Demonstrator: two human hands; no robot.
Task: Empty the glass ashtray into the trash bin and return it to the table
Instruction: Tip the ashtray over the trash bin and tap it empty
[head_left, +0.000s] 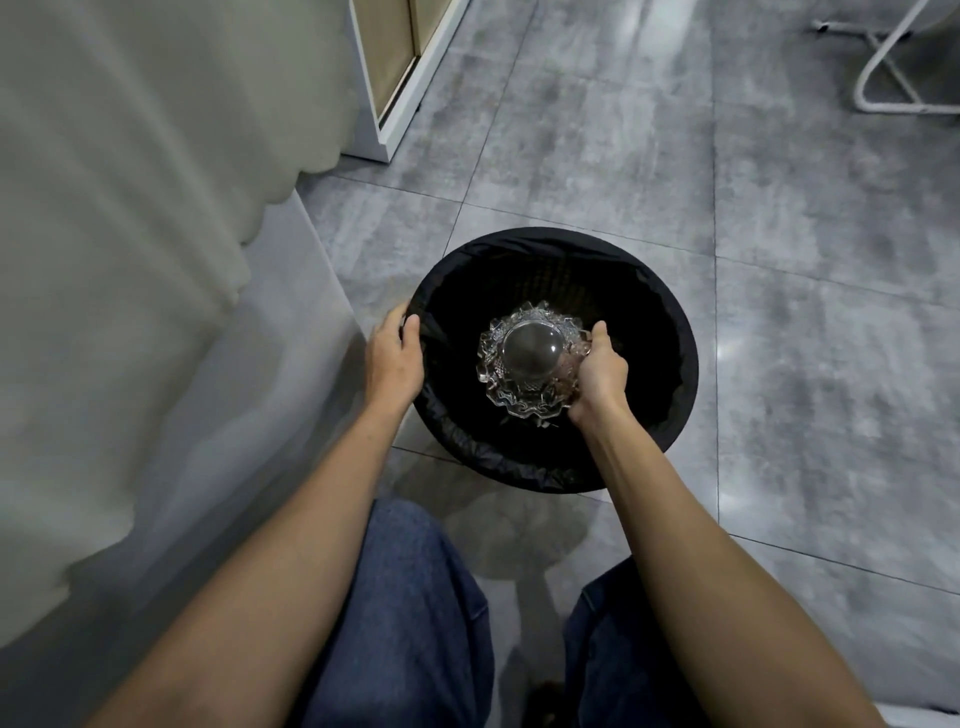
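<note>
The right hand (597, 374) held the glass ashtray (532, 361) upside down over the middle of the trash bin (675, 395), its grip closed on the scalloped rim. The left hand (395, 358) clasped the bin's near-left edge. A gentle shake low inside, with the rim grip kept firm, would likely clear it best.

Both bare forearms reach forward and down, roughly parallel. The left hand (393, 358) sits palm-down out on the left, fingers curled over and gripping a rim, thumb pointing far. The right hand (600, 371) is just to its right, knuckles up, wrist bent slightly inward, fingers wrapped shut around what it holds, thumb extended along the far side. Denim-clad legs stand below.
</note>
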